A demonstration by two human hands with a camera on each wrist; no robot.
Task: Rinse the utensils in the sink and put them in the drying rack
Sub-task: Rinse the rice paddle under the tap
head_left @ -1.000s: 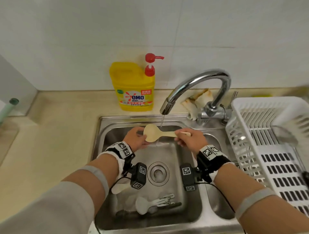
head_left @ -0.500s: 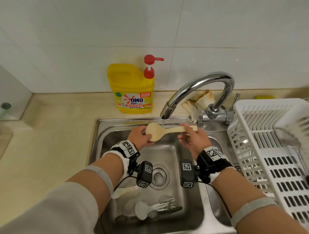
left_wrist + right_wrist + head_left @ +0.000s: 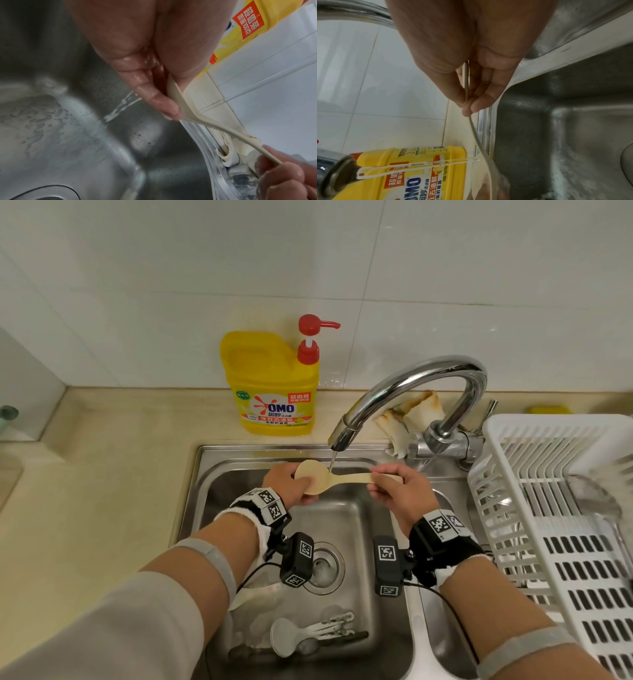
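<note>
A beige rice paddle (image 3: 322, 480) lies level under the faucet spout (image 3: 340, 438), and a thin stream of water strikes its neck. My left hand (image 3: 294, 484) grips the paddle's round blade, thumb on top. My right hand (image 3: 394, 489) pinches the handle end (image 3: 466, 79). In the left wrist view the paddle (image 3: 181, 102) shows edge-on between my thumb and fingers, with water running off. Several utensils (image 3: 308, 637), among them a white spoon, lie on the sink floor near the front. The white drying rack (image 3: 565, 525) stands to the right with a ladle (image 3: 596, 501) in it.
A yellow dish-soap bottle (image 3: 274, 385) with a red pump stands on the counter behind the sink. A folded rag (image 3: 407, 414) lies behind the faucet base (image 3: 442, 443). The drain (image 3: 323, 568) sits mid-basin. A second basin (image 3: 442, 638) lies right of the divider.
Both hands lifted the paddle a little, up toward the spout. The blade has shifted left, so the stream now strikes the neck rather than the blade.
</note>
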